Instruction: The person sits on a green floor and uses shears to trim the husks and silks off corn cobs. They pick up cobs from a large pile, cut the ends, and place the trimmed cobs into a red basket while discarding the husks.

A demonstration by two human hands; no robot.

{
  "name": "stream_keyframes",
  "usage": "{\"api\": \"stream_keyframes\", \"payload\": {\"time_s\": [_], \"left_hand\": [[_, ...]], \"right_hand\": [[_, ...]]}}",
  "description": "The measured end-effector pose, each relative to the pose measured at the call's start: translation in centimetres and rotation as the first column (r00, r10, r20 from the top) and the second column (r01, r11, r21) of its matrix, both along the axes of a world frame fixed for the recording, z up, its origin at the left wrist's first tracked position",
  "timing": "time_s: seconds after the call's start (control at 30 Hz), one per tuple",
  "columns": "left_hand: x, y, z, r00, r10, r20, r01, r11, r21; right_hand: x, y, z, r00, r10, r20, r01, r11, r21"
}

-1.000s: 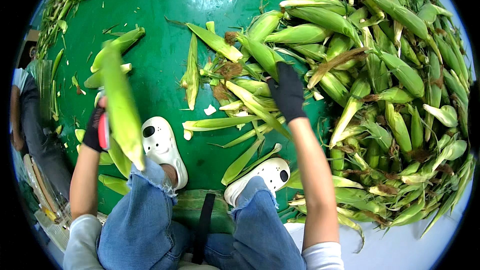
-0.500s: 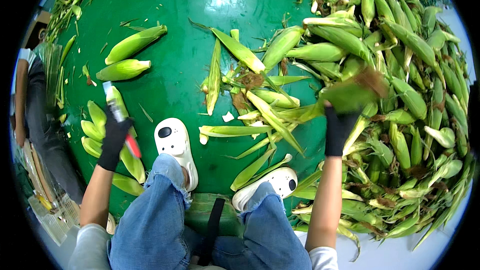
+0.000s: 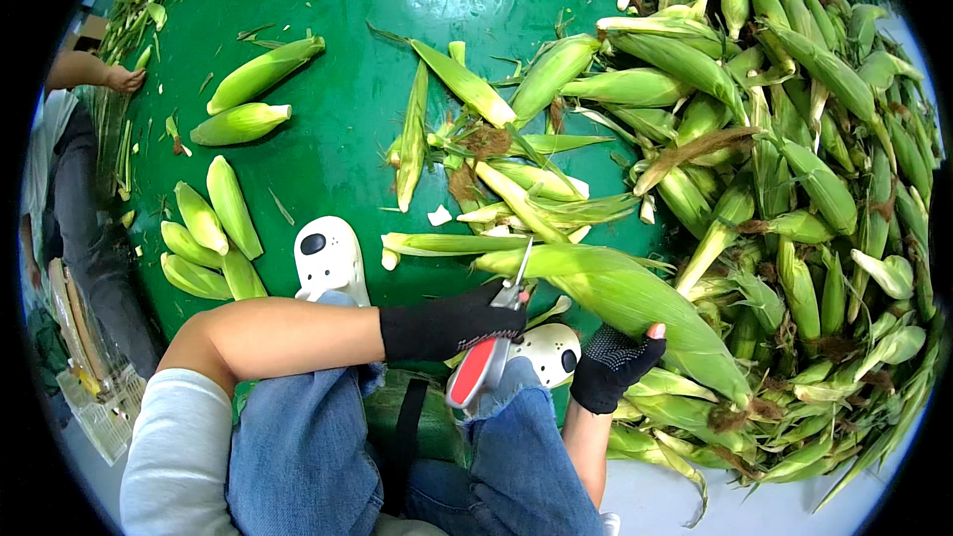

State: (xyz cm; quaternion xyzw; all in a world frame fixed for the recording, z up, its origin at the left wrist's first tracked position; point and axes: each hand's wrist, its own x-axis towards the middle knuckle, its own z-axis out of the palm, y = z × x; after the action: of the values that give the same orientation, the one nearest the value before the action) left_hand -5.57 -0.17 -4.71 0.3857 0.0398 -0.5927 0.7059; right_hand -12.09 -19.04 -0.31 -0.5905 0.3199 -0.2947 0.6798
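Observation:
My right hand [image 3: 613, 365], in a black fingerless glove, grips a large ear of corn [image 3: 635, 300] in its green husk, its narrow end pointing left. My left hand [image 3: 462, 323], gloved alike, is closed round pruning shears [image 3: 478, 369] with a red-and-grey handle. Their pointed metal blade reaches up to the corn's narrow left end; whether it touches I cannot tell. Beyond lie loose husked ears and torn husk leaves [image 3: 516, 201]. On the left, several ears [image 3: 230, 208] are grouped on the green floor [image 3: 338, 169].
A big heap of corn [image 3: 814, 189] fills the right side. Two more ears [image 3: 263, 74] lie at the upper left. My white clogs [image 3: 331, 256] stand on the floor. Another person's hand [image 3: 124, 79] shows at the far left, near a pile of stalks [image 3: 139, 0] and a crate [image 3: 99, 412].
My left hand has swung right with the shears, from the left ears to the held corn. My right hand has brought the ear down and nearer from the heap. The other person's hand has appeared.

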Motion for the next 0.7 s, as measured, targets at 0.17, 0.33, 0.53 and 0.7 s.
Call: {"api": "stream_keyframes", "payload": {"time_s": [0.17,0.33,0.53,0.7], "left_hand": [[1.5,0.0,0.7,0.993,0.041,0.115,-0.057,0.989,0.137],[4.3,-0.1,0.6,0.928,0.313,-0.205,-0.273,0.941,0.2],[4.7,-1.8,3.7,0.934,0.356,-0.024,-0.348,0.925,0.152],[4.9,-1.0,3.8,0.648,0.323,0.69,-0.471,0.882,0.029]], "right_hand": [[-1.2,-1.2,0.0,0.997,-0.03,0.072,0.021,0.993,0.117],[-1.1,0.6,2.3,0.984,-0.097,0.153,0.064,0.977,0.205],[-0.5,1.3,0.8,1.0,0.007,0.029,-0.011,0.987,0.157],[3.4,0.6,0.3,0.983,-0.167,0.075,0.059,0.678,0.733]]}}
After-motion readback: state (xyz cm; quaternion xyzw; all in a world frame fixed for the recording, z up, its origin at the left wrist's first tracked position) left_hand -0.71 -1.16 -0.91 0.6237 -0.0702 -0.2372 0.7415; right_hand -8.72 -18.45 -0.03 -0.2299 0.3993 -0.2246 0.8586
